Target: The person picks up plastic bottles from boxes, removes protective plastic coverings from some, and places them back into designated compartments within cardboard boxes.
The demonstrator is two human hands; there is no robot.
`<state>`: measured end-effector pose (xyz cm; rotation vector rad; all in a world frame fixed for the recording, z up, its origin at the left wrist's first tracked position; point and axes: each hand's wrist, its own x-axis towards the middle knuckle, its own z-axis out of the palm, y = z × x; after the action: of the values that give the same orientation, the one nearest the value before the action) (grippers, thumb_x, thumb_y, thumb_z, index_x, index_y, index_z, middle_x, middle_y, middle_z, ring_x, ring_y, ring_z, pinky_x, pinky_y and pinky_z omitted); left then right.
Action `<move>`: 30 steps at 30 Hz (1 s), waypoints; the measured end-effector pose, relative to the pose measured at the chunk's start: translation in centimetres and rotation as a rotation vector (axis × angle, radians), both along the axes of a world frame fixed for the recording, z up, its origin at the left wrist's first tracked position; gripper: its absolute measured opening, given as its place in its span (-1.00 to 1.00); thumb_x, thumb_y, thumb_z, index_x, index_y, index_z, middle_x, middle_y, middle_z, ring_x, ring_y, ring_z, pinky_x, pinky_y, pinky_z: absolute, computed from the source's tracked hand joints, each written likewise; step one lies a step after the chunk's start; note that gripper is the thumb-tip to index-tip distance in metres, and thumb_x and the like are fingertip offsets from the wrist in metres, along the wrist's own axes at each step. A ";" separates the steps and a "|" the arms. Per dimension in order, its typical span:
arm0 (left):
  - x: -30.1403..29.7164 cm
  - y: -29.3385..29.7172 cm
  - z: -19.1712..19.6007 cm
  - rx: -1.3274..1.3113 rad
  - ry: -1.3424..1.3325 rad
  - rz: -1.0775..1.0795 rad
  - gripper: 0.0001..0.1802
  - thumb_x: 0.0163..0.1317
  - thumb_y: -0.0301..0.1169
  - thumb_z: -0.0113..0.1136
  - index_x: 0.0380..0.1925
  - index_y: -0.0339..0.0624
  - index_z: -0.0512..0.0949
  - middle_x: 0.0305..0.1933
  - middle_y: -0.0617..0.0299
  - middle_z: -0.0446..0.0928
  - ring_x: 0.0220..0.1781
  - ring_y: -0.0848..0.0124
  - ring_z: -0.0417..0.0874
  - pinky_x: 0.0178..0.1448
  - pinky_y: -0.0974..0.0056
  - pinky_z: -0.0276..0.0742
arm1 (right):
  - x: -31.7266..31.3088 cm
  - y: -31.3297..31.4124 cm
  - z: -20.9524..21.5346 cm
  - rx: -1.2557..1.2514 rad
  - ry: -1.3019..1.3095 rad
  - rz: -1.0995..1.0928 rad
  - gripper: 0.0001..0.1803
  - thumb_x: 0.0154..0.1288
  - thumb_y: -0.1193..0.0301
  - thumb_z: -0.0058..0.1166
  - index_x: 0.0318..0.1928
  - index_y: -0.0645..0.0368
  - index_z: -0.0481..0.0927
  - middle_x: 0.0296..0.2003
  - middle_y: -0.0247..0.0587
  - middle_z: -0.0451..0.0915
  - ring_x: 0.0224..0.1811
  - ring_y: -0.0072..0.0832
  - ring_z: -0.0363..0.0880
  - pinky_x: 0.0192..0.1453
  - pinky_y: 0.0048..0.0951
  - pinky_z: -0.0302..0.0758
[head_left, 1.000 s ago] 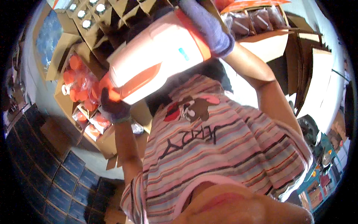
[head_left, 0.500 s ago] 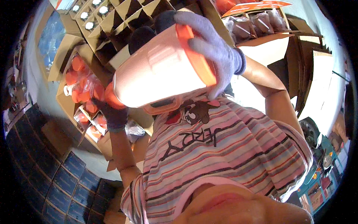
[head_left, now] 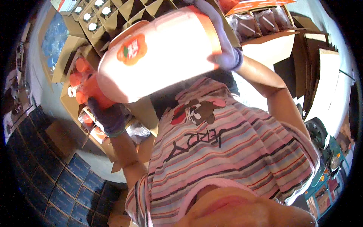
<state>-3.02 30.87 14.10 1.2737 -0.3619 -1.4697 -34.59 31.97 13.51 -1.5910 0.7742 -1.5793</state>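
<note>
A large white jug (head_left: pixel 170 56) with orange ends lies tilted across both my gloved hands, in front of my body. My left hand (head_left: pixel 109 117) grips it from below at the orange cap (head_left: pixel 96 90). My right hand (head_left: pixel 225 45) is wrapped round the orange base (head_left: pixel 210 32), its thumb against the white side and some fingers out of sight. An orange flower-shaped label (head_left: pixel 132 50) faces up on the white wall. Along the jug's far side shows its pale handle (head_left: pixel 128 33).
Behind the jug stands a carton with cardboard dividers (head_left: pixel 130 9) and several white-capped bottles (head_left: pixel 92 26). Left is a box of orange-capped items (head_left: pixel 75 79). A box of bagged cups (head_left: pixel 266 22) sits at the far right. Dark boxes (head_left: pixel 64 200) are stacked lower left.
The jug has been turned about its length: its handle moved from the near side to the far side, and the label came into view. Both hands still hold it.
</note>
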 end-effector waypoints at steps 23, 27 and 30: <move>6.1 -0.2 -9.2 -0.583 -1.236 -1.052 -0.09 -0.02 -0.18 0.38 0.30 -0.19 0.13 0.33 0.02 0.23 0.34 0.20 0.28 0.34 0.10 0.27 | 0.0 -6.4 7.9 -0.704 0.874 0.377 -0.70 0.36 0.33 -0.05 -0.01 0.25 0.54 -0.07 -0.11 0.60 -0.19 -0.37 0.59 -0.20 -0.37 0.54; 7.0 -0.8 -9.2 -0.495 -0.989 -0.826 -0.11 0.00 -0.17 0.36 0.29 -0.19 0.14 0.33 0.03 0.23 0.34 0.19 0.29 0.34 0.10 0.28 | 0.4 -9.0 7.4 -0.288 0.887 0.344 -0.66 0.35 0.32 -0.02 0.06 0.24 0.49 -0.09 -0.09 0.59 -0.17 -0.35 0.60 -0.16 -0.36 0.54; 7.9 -2.4 -7.9 -0.452 -0.696 -0.392 -0.12 0.01 -0.16 0.34 0.29 -0.19 0.15 0.33 0.03 0.24 0.33 0.19 0.29 0.34 0.09 0.28 | 0.3 -10.7 6.9 0.010 0.838 0.321 -0.61 0.35 0.31 0.00 0.11 0.23 0.44 -0.11 -0.07 0.59 -0.15 -0.34 0.60 -0.14 -0.35 0.54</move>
<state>4.89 28.45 6.17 1.3452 -1.3868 -1.1080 -34.32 21.25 20.40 -2.2538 0.8724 -0.6445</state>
